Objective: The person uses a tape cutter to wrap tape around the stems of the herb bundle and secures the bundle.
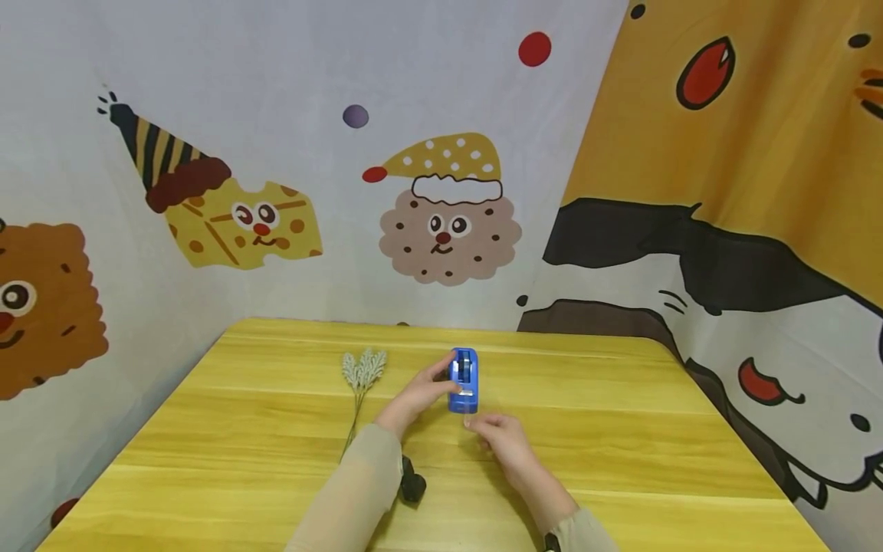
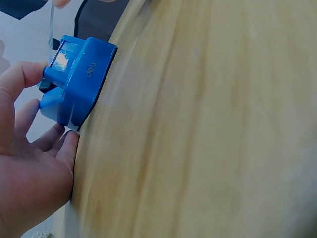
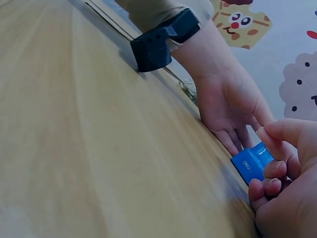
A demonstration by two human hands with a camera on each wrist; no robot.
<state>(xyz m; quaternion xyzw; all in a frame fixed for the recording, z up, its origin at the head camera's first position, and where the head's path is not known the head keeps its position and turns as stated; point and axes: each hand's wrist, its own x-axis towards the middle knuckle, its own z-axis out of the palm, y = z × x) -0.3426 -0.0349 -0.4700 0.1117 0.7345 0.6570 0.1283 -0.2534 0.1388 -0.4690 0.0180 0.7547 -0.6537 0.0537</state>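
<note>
A blue tape dispenser (image 1: 473,387) stands on the table in front of me, "deli" lettering on its side in the left wrist view. My left hand (image 1: 416,397) holds it from the left: the thumb presses near its cutter end, and the other fingers lie along its side and far end. From the cutter a short strip of clear tape (image 2: 51,29) stretches out. The end of that strip is pinched between thumb and forefinger of my right hand (image 1: 507,441), just on the near side of the dispenser. In the right wrist view the right hand partly hides the dispenser.
Pale grey-green artificial sprigs (image 1: 360,376) lie on the wooden table (image 1: 607,445) to the left, their stems running toward my left forearm. A black wrist camera (image 1: 412,484) sits at my left wrist. Cartoon-printed cloth (image 1: 448,92) hangs behind the table.
</note>
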